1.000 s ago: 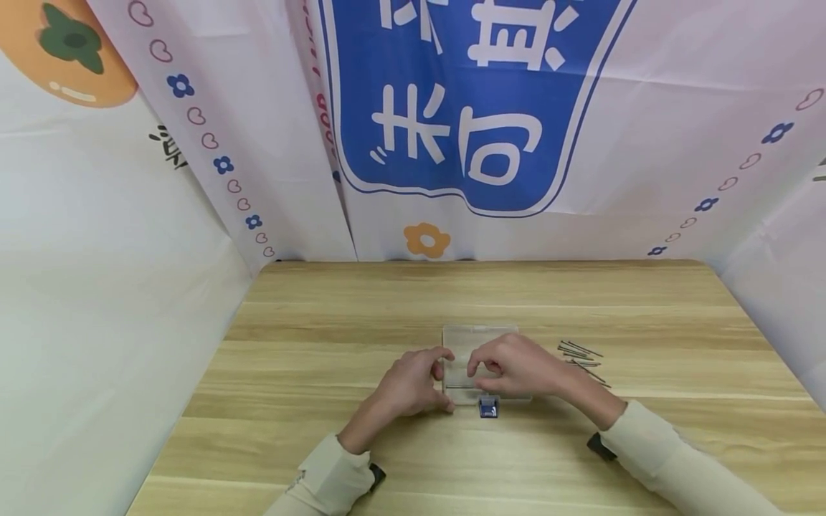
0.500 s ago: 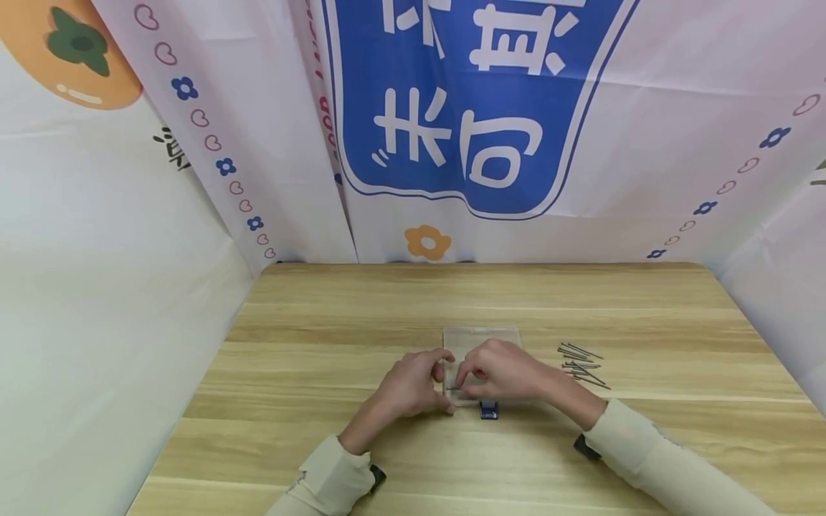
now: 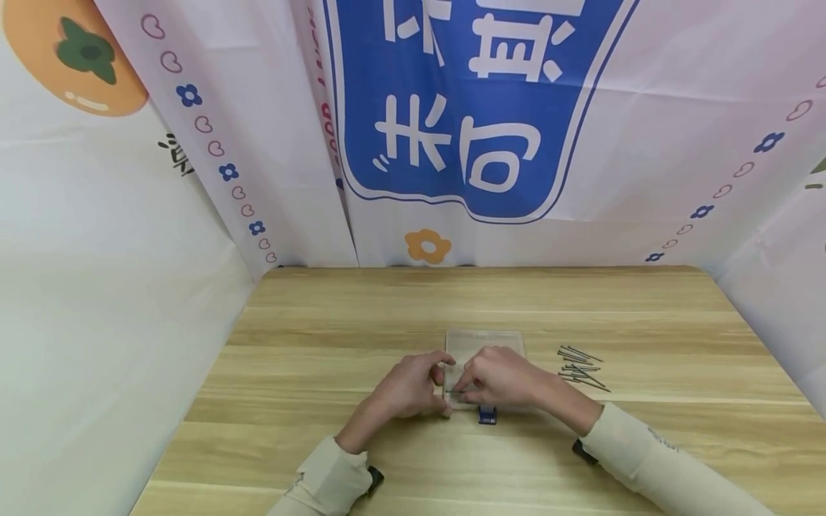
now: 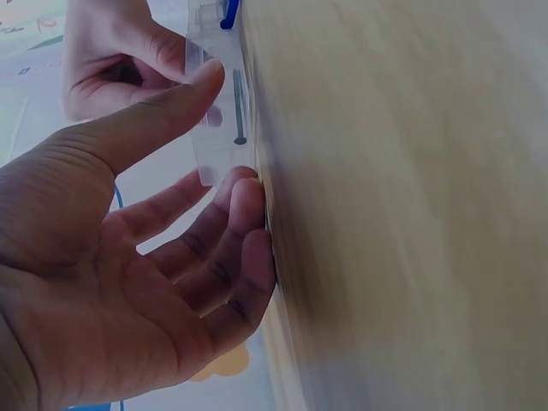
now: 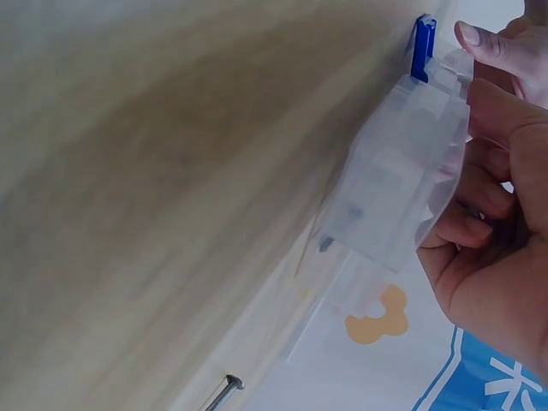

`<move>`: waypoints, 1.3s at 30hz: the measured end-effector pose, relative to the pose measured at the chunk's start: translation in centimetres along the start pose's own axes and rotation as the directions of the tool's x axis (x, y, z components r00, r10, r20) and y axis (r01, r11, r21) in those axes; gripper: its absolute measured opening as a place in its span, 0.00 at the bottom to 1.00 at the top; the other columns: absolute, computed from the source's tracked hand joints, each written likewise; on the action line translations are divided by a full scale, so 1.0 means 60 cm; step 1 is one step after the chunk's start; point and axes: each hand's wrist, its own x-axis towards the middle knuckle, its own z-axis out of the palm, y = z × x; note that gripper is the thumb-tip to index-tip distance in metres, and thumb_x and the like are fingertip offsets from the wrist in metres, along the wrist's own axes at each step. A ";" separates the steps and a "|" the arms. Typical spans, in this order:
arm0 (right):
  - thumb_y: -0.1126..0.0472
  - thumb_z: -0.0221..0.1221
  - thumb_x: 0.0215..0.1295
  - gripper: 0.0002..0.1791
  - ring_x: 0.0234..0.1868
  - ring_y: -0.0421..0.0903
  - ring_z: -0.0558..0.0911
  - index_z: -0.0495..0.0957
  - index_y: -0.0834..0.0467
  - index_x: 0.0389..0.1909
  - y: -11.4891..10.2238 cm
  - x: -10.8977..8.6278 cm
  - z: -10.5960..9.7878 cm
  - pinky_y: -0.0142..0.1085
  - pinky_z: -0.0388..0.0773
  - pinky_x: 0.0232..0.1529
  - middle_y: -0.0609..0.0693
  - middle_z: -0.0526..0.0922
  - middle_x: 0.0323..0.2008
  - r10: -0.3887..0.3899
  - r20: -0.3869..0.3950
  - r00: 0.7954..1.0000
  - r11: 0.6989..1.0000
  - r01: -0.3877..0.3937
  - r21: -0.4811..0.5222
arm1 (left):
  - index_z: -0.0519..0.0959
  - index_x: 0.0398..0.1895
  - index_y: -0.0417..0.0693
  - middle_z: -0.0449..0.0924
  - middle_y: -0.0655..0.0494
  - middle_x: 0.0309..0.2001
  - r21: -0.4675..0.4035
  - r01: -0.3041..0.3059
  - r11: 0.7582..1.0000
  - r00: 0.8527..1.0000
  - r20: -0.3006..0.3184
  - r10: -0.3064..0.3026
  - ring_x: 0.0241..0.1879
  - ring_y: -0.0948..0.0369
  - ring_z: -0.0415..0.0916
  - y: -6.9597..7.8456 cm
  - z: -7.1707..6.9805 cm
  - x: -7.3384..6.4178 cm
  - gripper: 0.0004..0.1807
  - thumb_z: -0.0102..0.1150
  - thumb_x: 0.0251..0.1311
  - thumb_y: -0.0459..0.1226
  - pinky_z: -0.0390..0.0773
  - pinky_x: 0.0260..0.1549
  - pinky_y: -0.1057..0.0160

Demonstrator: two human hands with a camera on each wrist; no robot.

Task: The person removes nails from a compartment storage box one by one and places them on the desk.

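A clear plastic box [image 4: 218, 163] lies with its lid [image 3: 487, 337] folded back and its blue latch [image 3: 487, 415] at the front. My left hand [image 3: 411, 385] grips its left end, thumb on the front wall and curled fingers at the far side. One nail [image 4: 239, 107] shows through the front wall, flat on the box floor. My right hand [image 3: 500, 375] reaches into the box from the right and pinches that nail with index finger and thumb, though the box wall and fingers partly hide the contact. A pile of several loose nails [image 3: 581, 365] lies right of the box.
The wood-grain table [image 3: 310, 401] extends around the box on every side. Printed fabric [image 3: 387, 236] hangs behind the table's back edge and at both sides. Dark wrist straps [image 3: 374, 479] show below the sleeves.
My right hand has moved left and down inside the box, onto the nail. The left hand stays at the box's left end. The loose nails have not moved.
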 end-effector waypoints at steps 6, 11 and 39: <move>0.58 0.72 0.68 0.08 0.21 0.27 0.67 0.94 0.51 0.46 -0.003 0.003 0.003 0.25 0.66 0.23 0.37 0.92 0.32 0.042 0.025 0.999 0.999 -0.042 -0.003 | 0.78 0.68 0.45 0.84 0.55 0.41 -0.020 -0.001 1.000 1.000 0.012 0.001 0.25 0.67 0.71 -0.001 -0.004 -0.002 0.39 0.85 0.51 0.36 0.70 0.26 0.69; 0.59 0.72 0.68 0.06 0.22 0.27 0.69 0.94 0.49 0.43 -0.003 0.006 0.006 0.25 0.67 0.25 0.36 0.91 0.31 0.080 0.032 0.996 0.997 -0.080 0.011 | 0.79 0.68 0.43 0.85 0.53 0.41 -0.027 -0.017 0.999 1.000 0.008 0.018 0.25 0.66 0.71 -0.003 -0.004 -0.001 0.39 0.85 0.51 0.36 0.70 0.26 0.69; 0.58 0.73 0.68 0.02 0.21 0.25 0.72 0.93 0.47 0.36 -0.013 0.023 0.007 0.22 0.71 0.26 0.37 0.90 0.27 -0.051 0.068 0.996 0.979 0.063 -0.195 | 0.80 0.66 0.48 0.83 0.57 0.37 -0.005 0.009 1.000 1.000 -0.025 -0.009 0.28 0.65 0.72 -0.001 0.003 -0.003 0.39 0.87 0.48 0.39 0.72 0.33 0.67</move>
